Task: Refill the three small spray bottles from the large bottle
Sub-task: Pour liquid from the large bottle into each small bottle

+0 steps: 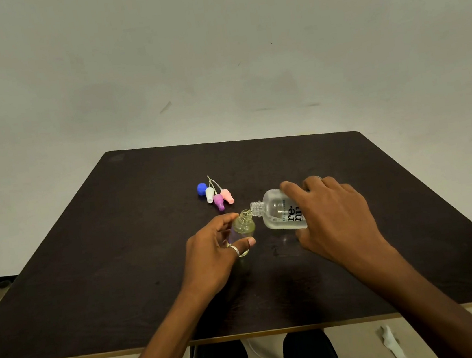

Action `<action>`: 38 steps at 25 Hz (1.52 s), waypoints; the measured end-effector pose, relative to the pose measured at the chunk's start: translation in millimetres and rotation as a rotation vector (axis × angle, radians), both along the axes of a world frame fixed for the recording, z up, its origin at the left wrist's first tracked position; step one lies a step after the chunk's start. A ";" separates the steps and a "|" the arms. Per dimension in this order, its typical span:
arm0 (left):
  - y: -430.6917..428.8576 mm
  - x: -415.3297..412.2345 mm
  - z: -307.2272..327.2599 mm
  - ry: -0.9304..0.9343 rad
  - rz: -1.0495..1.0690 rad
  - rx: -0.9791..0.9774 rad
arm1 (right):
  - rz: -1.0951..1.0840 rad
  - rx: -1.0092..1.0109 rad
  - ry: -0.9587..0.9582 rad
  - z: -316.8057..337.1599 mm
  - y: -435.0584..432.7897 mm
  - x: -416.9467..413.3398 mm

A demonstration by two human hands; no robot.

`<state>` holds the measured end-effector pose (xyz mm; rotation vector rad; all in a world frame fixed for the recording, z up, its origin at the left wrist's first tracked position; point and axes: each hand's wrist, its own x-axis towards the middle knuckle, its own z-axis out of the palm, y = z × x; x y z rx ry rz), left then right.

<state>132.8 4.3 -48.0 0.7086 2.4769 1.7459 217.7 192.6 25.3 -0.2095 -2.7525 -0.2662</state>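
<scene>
The large clear bottle [279, 212], its label reading "re·" in black with finer print illegible, is tipped in the grasping right hand [334, 219], neck touching the small spray bottle's [244, 226] open mouth. The left hand [217, 251] clasps that small bottle upright on the dark table [88, 260]. Beyond lie a blue cap [202, 188] and white [209, 195], purple [219, 202] and pink [227, 195] spray tops.

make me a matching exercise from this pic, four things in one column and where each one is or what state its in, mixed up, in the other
Things:
1. large bottle
2. small bottle
3. blue cap
4. pink spray top

States:
A. lying on the table, thin tube attached
B. tipped sideways in the right hand
C. sitting on the table, leftmost of the loose tops
D. upright, open neck, held by the left hand

Pairs: 1-B, 2-D, 3-C, 4-A
</scene>
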 end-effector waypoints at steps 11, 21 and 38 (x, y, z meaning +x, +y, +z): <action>0.5 -0.2 -0.1 -0.012 -0.004 -0.001 | -0.005 0.008 0.005 0.0 -0.2 1.0; 0.3 -0.3 -1.5 -0.006 -0.008 0.013 | 0.001 0.004 0.001 -0.4 0.6 -0.5; 1.3 2.3 4.5 -0.031 -0.027 0.061 | 0.023 -0.312 -0.044 10.3 13.2 -1.8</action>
